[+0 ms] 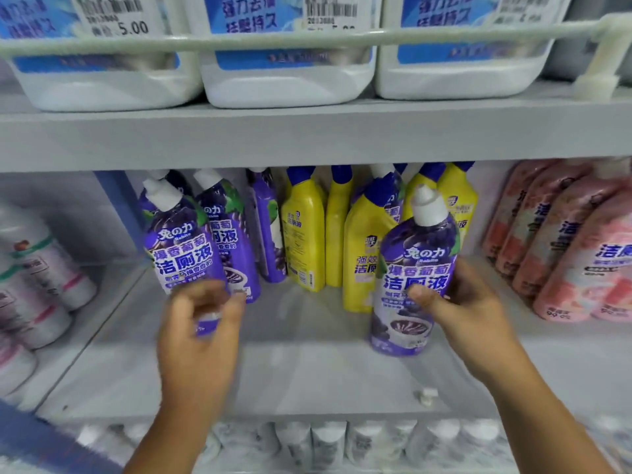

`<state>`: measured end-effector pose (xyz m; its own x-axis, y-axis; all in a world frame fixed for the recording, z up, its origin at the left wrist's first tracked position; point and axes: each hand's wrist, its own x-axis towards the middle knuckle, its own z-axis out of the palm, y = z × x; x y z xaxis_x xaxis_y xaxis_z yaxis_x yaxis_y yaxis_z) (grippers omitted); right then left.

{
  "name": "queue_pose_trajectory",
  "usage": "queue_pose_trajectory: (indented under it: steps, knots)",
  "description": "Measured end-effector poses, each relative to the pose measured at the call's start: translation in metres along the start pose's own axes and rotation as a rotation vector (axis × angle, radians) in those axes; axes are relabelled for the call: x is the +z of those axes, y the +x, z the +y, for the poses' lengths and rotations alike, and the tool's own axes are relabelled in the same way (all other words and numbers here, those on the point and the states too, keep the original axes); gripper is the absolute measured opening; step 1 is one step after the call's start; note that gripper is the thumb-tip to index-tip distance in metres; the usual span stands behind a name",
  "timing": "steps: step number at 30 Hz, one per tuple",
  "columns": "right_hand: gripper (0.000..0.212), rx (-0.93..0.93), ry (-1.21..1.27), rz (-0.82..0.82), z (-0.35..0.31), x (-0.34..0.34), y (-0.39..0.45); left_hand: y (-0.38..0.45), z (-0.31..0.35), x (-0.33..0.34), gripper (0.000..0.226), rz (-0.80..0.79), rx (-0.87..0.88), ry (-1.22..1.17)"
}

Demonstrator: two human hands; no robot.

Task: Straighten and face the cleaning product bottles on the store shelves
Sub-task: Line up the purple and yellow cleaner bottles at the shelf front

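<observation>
Right now my right hand [455, 302] curls round the lower body of a purple plastic toilet-cleaner bottle with a white cap [415, 268], thumb on its label, the bottle standing near the front of the grey shelf [307, 378]. My left hand [201, 319] pinches the base of a second purple white-capped bottle [181, 248], which leans back. I'd judge both should be set upright, labels square to the front, in line ahead of the yellow blue-capped bottles [304, 230] without knocking them.
</observation>
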<state>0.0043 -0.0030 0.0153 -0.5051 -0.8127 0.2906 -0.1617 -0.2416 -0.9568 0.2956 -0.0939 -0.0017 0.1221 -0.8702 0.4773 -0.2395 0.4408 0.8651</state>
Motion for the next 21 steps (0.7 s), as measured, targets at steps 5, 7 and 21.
queue_pose_trajectory:
  steps: [5, 7, 21]
  knots:
    - [0.036, 0.034, 0.068, -0.258, -0.006, 0.071, -0.020, -0.022, 0.029, 0.045, 0.064, -0.608, -0.043, -0.083]
    - [0.035, 0.025, 0.064, -0.349, -0.003, 0.089, -0.022, -0.022, 0.026, 0.043, 0.059, -0.482, -0.123, -0.154]
    - [0.035, 0.041, -0.225, -0.026, 0.032, 0.039, 0.057, 0.043, -0.041, -0.068, 0.044, -0.035, -0.180, 0.126]
